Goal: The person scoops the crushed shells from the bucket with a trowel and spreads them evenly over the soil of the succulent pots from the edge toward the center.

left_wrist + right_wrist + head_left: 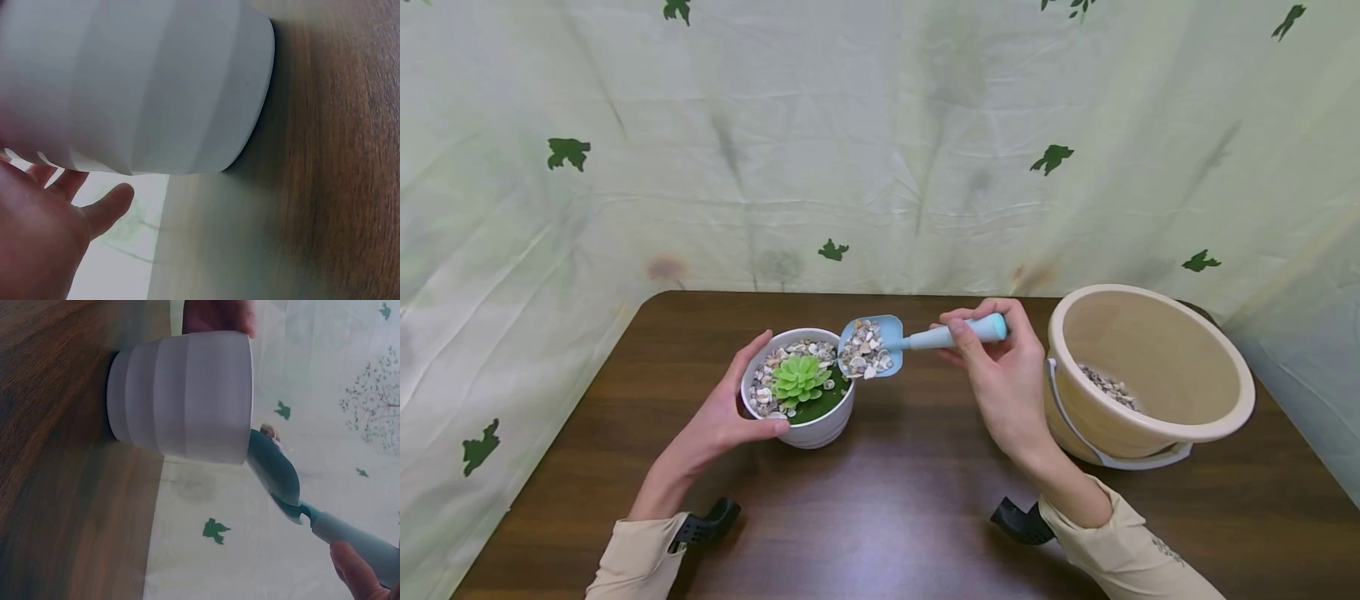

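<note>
A white ribbed flowerpot (815, 435) stands on the table, holding a green succulent (800, 379) amid small pebbles; a patch of green shows at its right side. My left hand (730, 410) grips the pot from the left, thumb at the near rim and fingers round the far side. In my right hand (1009, 379) is a light blue hand shovel (934, 337), held by its handle. Its scoop carries a heap of pebbles (866, 350) and overlaps the pot's right rim. From the right wrist view, the scoop (273, 467) tilts down toward the rim.
To the right stands a beige bucket (1213, 367) with pebbles (1108, 386) at its bottom and a grey handle (1090, 442) hanging on its near side. Behind the brown wooden table (887, 517) hangs a pale curtain (880, 150) with green leaf prints.
</note>
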`<action>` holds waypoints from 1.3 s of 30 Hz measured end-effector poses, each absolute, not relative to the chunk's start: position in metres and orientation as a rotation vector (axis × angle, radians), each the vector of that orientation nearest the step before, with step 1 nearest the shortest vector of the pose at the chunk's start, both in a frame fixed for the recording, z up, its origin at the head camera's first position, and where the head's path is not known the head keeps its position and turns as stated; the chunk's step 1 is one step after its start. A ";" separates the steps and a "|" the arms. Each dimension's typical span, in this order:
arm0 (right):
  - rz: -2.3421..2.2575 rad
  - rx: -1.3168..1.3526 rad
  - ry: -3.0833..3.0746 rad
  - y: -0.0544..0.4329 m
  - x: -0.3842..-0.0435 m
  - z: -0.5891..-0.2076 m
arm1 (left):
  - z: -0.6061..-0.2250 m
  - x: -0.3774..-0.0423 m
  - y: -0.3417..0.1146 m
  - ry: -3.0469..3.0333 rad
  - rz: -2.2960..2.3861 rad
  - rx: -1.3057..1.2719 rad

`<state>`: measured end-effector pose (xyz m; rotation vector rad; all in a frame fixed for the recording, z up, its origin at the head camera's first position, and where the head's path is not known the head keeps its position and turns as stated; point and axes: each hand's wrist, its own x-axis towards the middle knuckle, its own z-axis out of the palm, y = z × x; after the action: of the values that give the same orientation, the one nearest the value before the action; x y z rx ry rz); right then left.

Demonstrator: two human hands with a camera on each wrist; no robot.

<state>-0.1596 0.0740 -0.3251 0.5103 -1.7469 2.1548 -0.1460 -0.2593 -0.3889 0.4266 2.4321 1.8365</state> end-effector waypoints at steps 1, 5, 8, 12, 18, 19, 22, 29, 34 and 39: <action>2.154 0.510 -1.746 0.074 -0.160 -0.325 | -0.389 -0.146 -0.259 2.445 1.830 0.432; 2.150 0.507 -1.741 0.074 -0.160 -0.325 | -0.389 -0.147 -0.258 2.504 1.787 0.449; 2.149 0.503 -1.745 0.074 -0.159 -0.325 | -0.389 -0.146 -0.259 2.485 1.785 0.447; 2.134 0.496 -1.761 0.074 -0.158 -0.326 | -0.388 -0.145 -0.260 2.433 1.796 0.423; 2.132 0.498 -1.768 0.075 -0.156 -0.325 | -0.389 -0.146 -0.260 2.408 1.835 0.427; 2.134 0.498 -1.767 0.075 -0.156 -0.325 | -0.389 -0.146 -0.260 2.412 1.838 0.430; 2.140 0.497 -1.764 0.075 -0.155 -0.325 | -0.389 -0.146 -0.260 2.421 1.847 0.430; 2.174 0.497 -1.728 0.077 -0.153 -0.324 | -0.389 -0.146 -0.258 2.505 1.782 0.428; 2.174 0.497 -1.721 0.078 -0.152 -0.324 | -0.388 -0.144 -0.259 2.467 1.781 0.396; 2.168 0.499 -1.724 0.078 -0.150 -0.322 | -0.388 -0.144 -0.260 2.338 1.875 0.424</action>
<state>-0.1504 0.0783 -0.3225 0.4993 -1.7236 2.1679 -0.1442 -0.2596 -0.3877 0.4237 2.3377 1.8750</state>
